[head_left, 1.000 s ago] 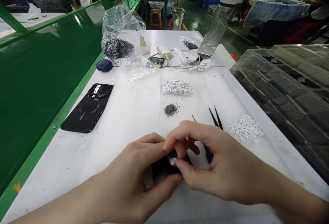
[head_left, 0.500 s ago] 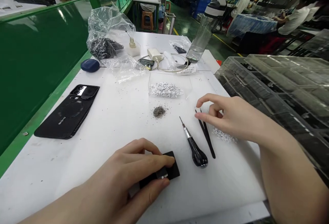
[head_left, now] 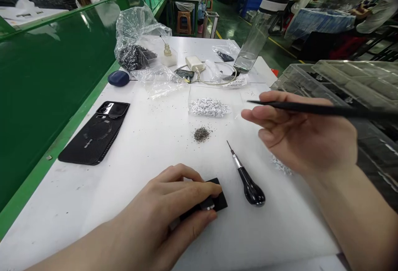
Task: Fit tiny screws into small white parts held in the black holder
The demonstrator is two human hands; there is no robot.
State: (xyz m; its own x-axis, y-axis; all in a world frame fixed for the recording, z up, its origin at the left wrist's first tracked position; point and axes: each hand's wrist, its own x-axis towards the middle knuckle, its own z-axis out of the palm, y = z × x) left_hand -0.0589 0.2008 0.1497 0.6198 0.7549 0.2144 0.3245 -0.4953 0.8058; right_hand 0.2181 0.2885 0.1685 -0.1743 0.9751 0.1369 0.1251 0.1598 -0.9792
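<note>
My left hand (head_left: 183, 204) is closed on a small black block (head_left: 221, 198) at the front of the table, with a small white piece showing between thumb and fingers. Raised over the right side, my right hand (head_left: 307, 134) holds black tweezers (head_left: 298, 107), seen side-on with the tip pointing left. A screwdriver (head_left: 251, 188) with a glossy black handle lies between the hands, its thin bit pointing away from me. Beyond it is a pile of tiny screws (head_left: 202, 134). Small white parts fill a clear tray (head_left: 209, 108), and more white parts (head_left: 281, 165) lie under my right wrist.
A black phone (head_left: 96, 134) and a dark blue case (head_left: 118, 78) lie at left. Behind the tray are a plastic bag (head_left: 139, 35), a small bottle (head_left: 167, 50), a charger with cable (head_left: 194, 63) and a leaning water bottle (head_left: 251, 45). Clear compartment boxes (head_left: 348, 80) stand at right.
My right hand has picked the tweezers up off the table and turned palm up with them. My left hand stays on the black block. The whole view has shifted slightly.
</note>
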